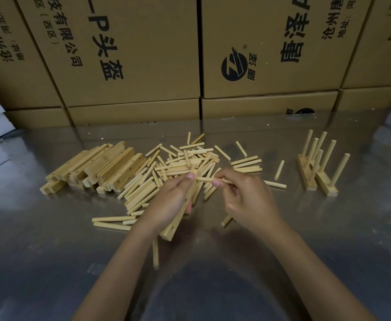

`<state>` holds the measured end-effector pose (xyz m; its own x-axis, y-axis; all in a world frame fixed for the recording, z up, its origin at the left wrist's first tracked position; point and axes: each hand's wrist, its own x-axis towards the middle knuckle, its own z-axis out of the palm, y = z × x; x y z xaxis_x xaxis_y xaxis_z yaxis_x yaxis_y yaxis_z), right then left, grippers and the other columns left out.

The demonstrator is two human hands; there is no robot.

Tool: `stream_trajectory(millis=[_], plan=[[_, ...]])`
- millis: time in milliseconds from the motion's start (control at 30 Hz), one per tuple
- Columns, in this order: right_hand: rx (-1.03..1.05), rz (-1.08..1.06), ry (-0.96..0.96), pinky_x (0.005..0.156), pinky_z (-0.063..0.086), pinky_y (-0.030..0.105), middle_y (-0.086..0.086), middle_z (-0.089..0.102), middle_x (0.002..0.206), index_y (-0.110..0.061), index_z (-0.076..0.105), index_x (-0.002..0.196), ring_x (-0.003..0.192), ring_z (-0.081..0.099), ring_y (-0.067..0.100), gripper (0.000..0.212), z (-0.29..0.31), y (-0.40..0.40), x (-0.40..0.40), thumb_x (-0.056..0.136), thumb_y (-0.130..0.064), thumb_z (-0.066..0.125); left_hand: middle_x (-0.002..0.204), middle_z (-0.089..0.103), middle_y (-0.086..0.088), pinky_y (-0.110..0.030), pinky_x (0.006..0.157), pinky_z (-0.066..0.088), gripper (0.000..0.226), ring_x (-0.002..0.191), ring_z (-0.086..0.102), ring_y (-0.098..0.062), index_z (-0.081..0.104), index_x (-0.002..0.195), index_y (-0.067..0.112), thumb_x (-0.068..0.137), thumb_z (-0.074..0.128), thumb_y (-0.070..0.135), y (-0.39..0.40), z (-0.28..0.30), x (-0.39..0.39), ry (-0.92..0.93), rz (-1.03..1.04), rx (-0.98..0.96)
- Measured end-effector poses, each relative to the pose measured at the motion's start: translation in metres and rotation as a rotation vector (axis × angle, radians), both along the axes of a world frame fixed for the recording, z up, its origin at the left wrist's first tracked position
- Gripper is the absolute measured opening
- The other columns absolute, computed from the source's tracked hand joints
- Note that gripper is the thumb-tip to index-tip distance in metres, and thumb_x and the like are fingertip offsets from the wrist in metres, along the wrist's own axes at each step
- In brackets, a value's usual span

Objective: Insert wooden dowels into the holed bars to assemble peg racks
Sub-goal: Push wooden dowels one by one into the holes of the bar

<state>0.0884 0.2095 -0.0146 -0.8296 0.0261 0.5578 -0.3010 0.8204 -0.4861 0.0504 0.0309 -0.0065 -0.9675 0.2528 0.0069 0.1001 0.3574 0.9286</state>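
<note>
Cardboard boxes [125, 49], "P头盔", "有限公司"

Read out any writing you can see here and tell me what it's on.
"P头盔": left carton, sideways.
"有限公司" and "(西区)": same carton, smaller print.
Round logo with ®: right carton; its large characters are upside down and not surely legible.
Other cartons: print cut off or blurred.
Dowels, bars: no text.

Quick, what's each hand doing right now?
Left hand: grips a holed bar.
Right hand: pinches a dowel.
</note>
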Motion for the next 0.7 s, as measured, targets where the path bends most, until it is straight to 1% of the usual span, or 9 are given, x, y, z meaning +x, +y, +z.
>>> stream_trajectory(millis=[133,233,300,367,433,500,600,633,700], plan=[[-0.099,0.0,-0.028,0.048,0.024,0.025,-0.019,0.052,0.055,-0.032,0.062,0.086,0.054,0.048,0.007,0.009,-0.002,-0.001,-0.002,0.093,-0.037,0.058,0.056,0.057,-0.002,-0.036,0.073,0.042,0.028,0.052,0.058,-0.006,0.066,0.102,0.04,0.103,0.039,0.049,0.0,-0.003,-0.004,-0.038,-0.024,0.003],[-0.199,0.01,-0.044,0.049,0.02,0.025,-0.018,0.05,0.05,-0.032,0.064,0.082,0.05,0.046,0.008,0.011,-0.002,-0.001,-0.003,0.093,-0.035,0.061,0.055,0.055,-0.004,-0.03,0.056,0.042,0.026,0.047,0.053,-0.012,0.065,0.102,0.04,0.103,0.041,0.047,-0.002,-0.002,-0.005,-0.102,-0.054,0.049],[-0.179,-0.01,-0.061,0.049,0.021,0.025,-0.021,0.051,0.051,-0.031,0.064,0.084,0.051,0.048,0.006,0.012,-0.002,-0.001,-0.003,0.093,-0.038,0.061,0.054,0.055,-0.003,-0.028,0.051,0.04,0.025,0.047,0.053,-0.012,0.064,0.107,0.039,0.103,0.041,0.047,-0.003,-0.001,-0.005,-0.114,-0.059,0.044],[-0.175,-0.005,-0.099,0.049,0.025,0.025,-0.021,0.052,0.051,-0.03,0.065,0.086,0.049,0.048,0.005,0.015,0.0,-0.002,-0.003,0.092,-0.043,0.062,0.055,0.055,-0.002,-0.027,0.052,0.04,0.025,0.047,0.054,-0.011,0.065,0.111,0.038,0.103,0.043,0.047,-0.003,0.0,-0.006,-0.114,-0.043,0.047],[-0.272,0.035,-0.151,0.052,0.034,0.029,-0.013,0.052,0.051,-0.028,0.062,0.09,0.049,0.048,0.006,0.019,0.005,0.002,-0.004,0.088,-0.047,0.066,0.055,0.056,-0.001,-0.026,0.054,0.042,0.029,0.047,0.055,-0.009,0.065,0.117,0.035,0.103,0.043,0.046,-0.003,0.0,-0.006,-0.105,0.009,0.057],[-0.33,0.055,-0.225,0.058,0.042,0.034,-0.008,0.052,0.055,-0.028,0.057,0.093,0.054,0.049,0.01,0.019,0.01,0.013,-0.004,0.087,-0.04,0.07,0.053,0.057,0.001,-0.028,0.06,0.045,0.033,0.046,0.056,-0.005,0.061,0.126,0.03,0.104,0.041,0.044,-0.003,0.001,-0.007,-0.103,0.093,0.074],[-0.153,-0.029,-0.371,0.057,0.038,0.032,-0.015,0.054,0.052,-0.027,0.061,0.08,0.059,0.05,0.009,0.006,0.014,0.03,-0.003,0.084,-0.03,0.063,0.049,0.058,0.003,-0.045,0.088,0.049,0.035,0.056,0.06,-0.01,0.055,0.132,0.028,0.105,0.039,0.043,-0.005,0.002,-0.01,-0.13,0.206,0.137],[-0.057,-0.093,-0.402,0.055,0.035,0.029,-0.015,0.056,0.055,-0.026,0.064,0.075,0.063,0.053,0.01,0.012,0.015,0.033,-0.002,0.083,-0.035,0.061,0.049,0.059,0.003,-0.048,0.093,0.047,0.034,0.061,0.06,-0.014,0.056,0.131,0.029,0.104,0.04,0.043,-0.006,0.002,-0.011,-0.144,0.239,0.157],[0.161,-0.222,-0.448,0.055,0.032,0.027,-0.011,0.061,0.063,-0.022,0.067,0.068,0.071,0.059,0.014,0.03,0.013,0.032,-0.001,0.082,-0.047,0.059,0.049,0.061,0.004,-0.047,0.091,0.047,0.029,0.065,0.06,-0.018,0.059,0.123,0.032,0.103,0.041,0.043,-0.008,0.002,-0.013,-0.16,0.283,0.177]])
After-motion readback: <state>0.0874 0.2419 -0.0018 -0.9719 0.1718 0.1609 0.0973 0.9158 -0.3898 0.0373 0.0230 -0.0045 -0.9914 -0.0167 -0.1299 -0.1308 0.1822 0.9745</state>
